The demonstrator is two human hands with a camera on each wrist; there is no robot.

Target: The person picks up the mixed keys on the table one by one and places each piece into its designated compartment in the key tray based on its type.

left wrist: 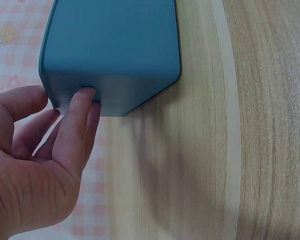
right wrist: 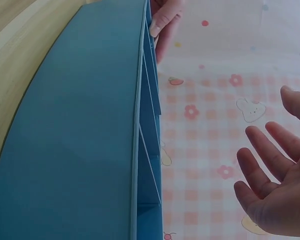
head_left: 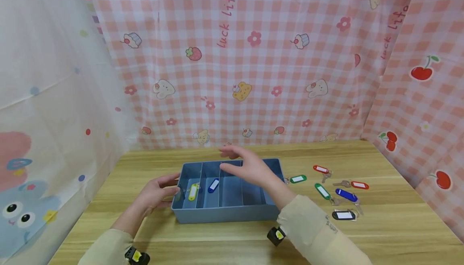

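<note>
A long blue-grey divided box [head_left: 228, 213] sits on the table. My left hand [head_left: 158, 194] is at its left end, with the thumb at the rim and the fingers [left wrist: 85, 107] against the outer end wall. Inside the leftmost compartment lies a yellow key tag [head_left: 193, 191]; a blue key tag [head_left: 214, 185] lies in the compartment beside it. Above the box hovers my right hand [head_left: 250, 168], its fingers spread and holding nothing, as the right wrist view also shows. The right forearm hides part of the box's right end.
Right of the box lie several keys with tags: a green tag [head_left: 298, 179] near its end, a red tag [head_left: 320, 169], another red tag [head_left: 360, 185], a second green tag [head_left: 322, 191], a blue tag [head_left: 346, 195] and a black tag [head_left: 343, 215]. Patterned cloth [head_left: 253, 67] stands behind the table.
</note>
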